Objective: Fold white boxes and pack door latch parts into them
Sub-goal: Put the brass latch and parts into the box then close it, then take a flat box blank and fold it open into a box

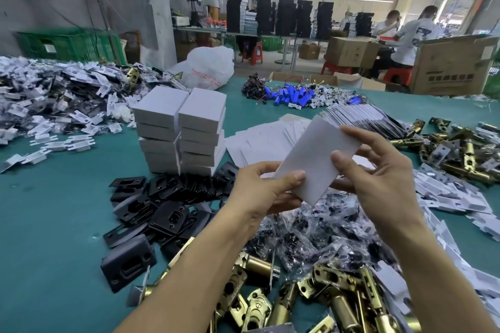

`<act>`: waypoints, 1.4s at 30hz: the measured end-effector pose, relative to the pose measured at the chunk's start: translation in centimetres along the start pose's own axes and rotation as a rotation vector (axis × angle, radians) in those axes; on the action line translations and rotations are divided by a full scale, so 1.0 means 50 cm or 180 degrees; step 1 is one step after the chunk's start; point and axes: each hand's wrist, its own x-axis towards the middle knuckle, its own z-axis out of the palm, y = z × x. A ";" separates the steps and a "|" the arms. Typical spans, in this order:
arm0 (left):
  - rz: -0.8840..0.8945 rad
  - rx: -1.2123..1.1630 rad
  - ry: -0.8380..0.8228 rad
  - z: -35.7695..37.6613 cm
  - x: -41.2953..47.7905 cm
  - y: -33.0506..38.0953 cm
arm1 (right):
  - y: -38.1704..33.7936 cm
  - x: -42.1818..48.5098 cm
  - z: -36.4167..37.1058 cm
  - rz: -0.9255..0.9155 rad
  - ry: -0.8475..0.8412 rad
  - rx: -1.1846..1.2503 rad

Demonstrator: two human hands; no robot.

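I hold a flat white box blank (pixel 316 159) tilted in the air above the table. My left hand (pixel 266 192) pinches its lower left edge with thumb on top. My right hand (pixel 378 170) grips its right side, thumb on the front and fingers curled over the top edge. Below my hands lie brass door latch bolts (pixel 319 297), small plastic bags of screws (pixel 311 238) and black strike plates (pixel 162 208). Two stacks of folded white boxes (pixel 181 130) stand at the centre. More flat box blanks (pixel 265 138) lie spread behind my hands.
The table has a teal cover (pixel 54 224). White plastic parts are heaped at the far left (pixel 54 100) and along the right (pixel 446 197). More brass latches (pixel 460 149) lie at the right; blue batteries with wires (pixel 289 94) and a white bag (pixel 208 67) lie farther back. People work at benches behind.
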 end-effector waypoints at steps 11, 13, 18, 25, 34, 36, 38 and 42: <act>0.0264 -0.0084 -0.0150 0.013 0.007 0.046 | -0.009 0.005 0.003 0.0471 0.0072 0.0597; 0.0550 -0.0182 0.0274 0.005 0.013 0.075 | -0.013 0.002 0.005 0.0594 -0.0043 0.0586; 0.1227 -0.0597 0.1322 -0.056 0.024 0.147 | -0.006 -0.006 0.016 0.0895 -0.0350 0.0347; 0.1725 -0.1052 0.2501 -0.164 0.044 0.220 | 0.001 -0.017 0.023 0.1031 -0.0479 0.0153; 0.1684 -0.0981 0.3063 -0.222 0.102 0.239 | 0.008 -0.017 0.022 0.1163 -0.0618 0.0111; 0.1657 -0.0917 0.3081 -0.224 0.112 0.233 | 0.009 -0.015 0.020 0.1165 -0.0602 0.0103; 0.1619 -0.0827 0.3057 -0.224 0.119 0.228 | 0.012 -0.015 0.019 0.1168 -0.0598 0.0096; 0.1596 -0.0812 0.3069 -0.222 0.123 0.229 | 0.015 -0.015 0.020 0.1186 -0.0618 0.0075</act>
